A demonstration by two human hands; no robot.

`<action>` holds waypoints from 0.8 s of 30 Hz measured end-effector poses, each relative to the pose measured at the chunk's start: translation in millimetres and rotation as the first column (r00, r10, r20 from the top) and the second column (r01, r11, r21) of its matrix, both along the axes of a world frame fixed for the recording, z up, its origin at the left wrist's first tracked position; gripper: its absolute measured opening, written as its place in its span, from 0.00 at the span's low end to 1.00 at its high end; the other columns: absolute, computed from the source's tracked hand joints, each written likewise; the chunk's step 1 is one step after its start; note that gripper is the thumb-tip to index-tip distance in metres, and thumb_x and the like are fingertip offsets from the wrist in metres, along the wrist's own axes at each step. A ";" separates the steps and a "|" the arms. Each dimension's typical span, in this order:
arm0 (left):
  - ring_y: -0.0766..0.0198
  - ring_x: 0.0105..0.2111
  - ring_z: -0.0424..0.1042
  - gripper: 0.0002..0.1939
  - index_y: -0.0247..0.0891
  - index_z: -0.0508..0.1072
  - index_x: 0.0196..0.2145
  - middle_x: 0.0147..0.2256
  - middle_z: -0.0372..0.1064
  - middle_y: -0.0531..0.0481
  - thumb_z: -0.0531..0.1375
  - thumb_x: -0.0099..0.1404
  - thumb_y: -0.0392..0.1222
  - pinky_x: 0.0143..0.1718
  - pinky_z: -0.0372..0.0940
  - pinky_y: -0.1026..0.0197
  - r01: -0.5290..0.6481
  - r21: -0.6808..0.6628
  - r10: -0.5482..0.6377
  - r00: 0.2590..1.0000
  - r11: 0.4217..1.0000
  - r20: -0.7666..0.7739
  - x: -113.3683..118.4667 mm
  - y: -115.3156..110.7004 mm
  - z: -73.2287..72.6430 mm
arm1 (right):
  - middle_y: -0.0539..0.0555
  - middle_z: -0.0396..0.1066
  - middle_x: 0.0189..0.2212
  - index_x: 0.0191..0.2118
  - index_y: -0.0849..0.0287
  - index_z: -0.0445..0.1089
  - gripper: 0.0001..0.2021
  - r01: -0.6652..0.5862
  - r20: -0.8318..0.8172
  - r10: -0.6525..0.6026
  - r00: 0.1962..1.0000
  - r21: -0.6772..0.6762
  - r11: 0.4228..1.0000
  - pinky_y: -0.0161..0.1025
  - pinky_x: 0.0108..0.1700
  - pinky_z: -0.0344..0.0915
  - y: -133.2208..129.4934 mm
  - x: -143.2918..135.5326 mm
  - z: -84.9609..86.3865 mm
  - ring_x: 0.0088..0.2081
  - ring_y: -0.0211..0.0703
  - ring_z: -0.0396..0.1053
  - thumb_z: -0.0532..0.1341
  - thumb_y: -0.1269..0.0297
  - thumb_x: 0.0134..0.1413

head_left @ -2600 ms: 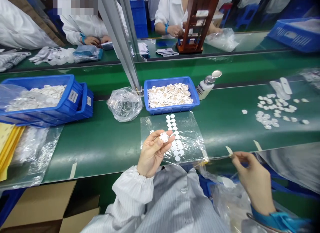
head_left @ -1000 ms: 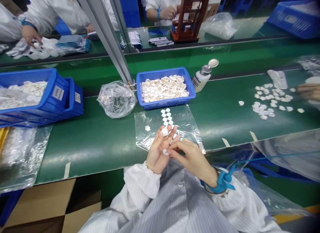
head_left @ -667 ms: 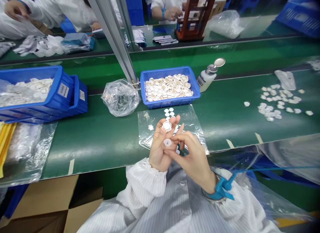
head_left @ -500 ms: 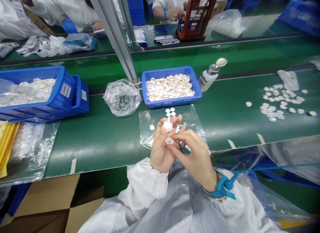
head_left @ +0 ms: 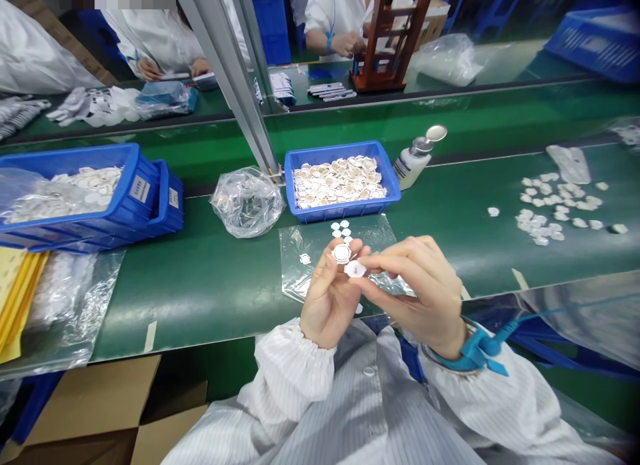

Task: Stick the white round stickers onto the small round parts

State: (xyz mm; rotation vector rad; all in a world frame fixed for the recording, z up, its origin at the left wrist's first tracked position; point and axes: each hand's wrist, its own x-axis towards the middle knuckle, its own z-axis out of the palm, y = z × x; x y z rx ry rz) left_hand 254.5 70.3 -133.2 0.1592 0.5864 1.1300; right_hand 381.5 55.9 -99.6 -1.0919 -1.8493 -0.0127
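Note:
My left hand (head_left: 327,292) is palm up, its thumb and fingers closed on a small round white part (head_left: 341,254) with a dark ring line and side tabs. Close beside it, my right hand (head_left: 420,292) pinches a thin white disc (head_left: 355,270) with a small dark mark at its middle. The disc is right at the left fingers, just below the ringed part; whether the two touch I cannot tell. Beneath the hands lies a clear plastic sheet (head_left: 293,278), with several white discs (head_left: 340,229) at its top and one ringed part (head_left: 305,259) at its left.
A blue bin (head_left: 343,213) full of similar white parts stands behind the sheet, a pump bottle (head_left: 414,164) to its right. Crumpled plastic (head_left: 247,202) lies left, near blue bins (head_left: 150,198). Several small white pieces (head_left: 560,198) are spread at right. A metal post (head_left: 230,78) rises behind.
My right hand has moved up and right with the disc, which now sits beside the ringed part rather than below it. My left hand has shifted slightly right. The view has tilted a little.

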 end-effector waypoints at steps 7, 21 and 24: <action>0.61 0.35 0.76 0.16 0.46 0.80 0.35 0.33 0.79 0.53 0.74 0.48 0.48 0.49 0.64 0.56 0.061 0.214 -0.043 0.995 0.975 -0.089 -6.2 -4.6 2.1 | 0.45 0.67 0.21 0.37 0.56 0.72 0.04 -0.055 -0.021 0.054 0.998 -0.101 0.993 0.39 0.33 0.56 -1.3 6.0 15.5 0.26 0.34 0.63 0.66 0.64 0.57; 0.61 0.30 0.77 0.14 0.48 0.82 0.32 0.29 0.80 0.53 0.75 0.46 0.48 0.43 0.68 0.55 0.107 0.281 -0.076 0.990 0.954 -0.122 -7.1 -5.0 3.8 | 0.44 0.69 0.21 0.36 0.55 0.71 0.03 -0.101 0.065 0.108 0.992 -0.100 0.990 0.40 0.35 0.56 -0.4 9.8 25.0 0.25 0.33 0.66 0.65 0.64 0.58; 0.61 0.30 0.77 0.14 0.48 0.82 0.32 0.29 0.80 0.53 0.75 0.46 0.48 0.43 0.68 0.54 0.115 0.281 -0.087 0.990 0.953 -0.110 -6.8 -5.0 4.4 | 0.44 0.69 0.22 0.36 0.55 0.71 0.04 -0.105 0.072 0.113 0.991 -0.108 0.989 0.40 0.36 0.56 -0.8 10.6 25.9 0.26 0.33 0.65 0.66 0.63 0.58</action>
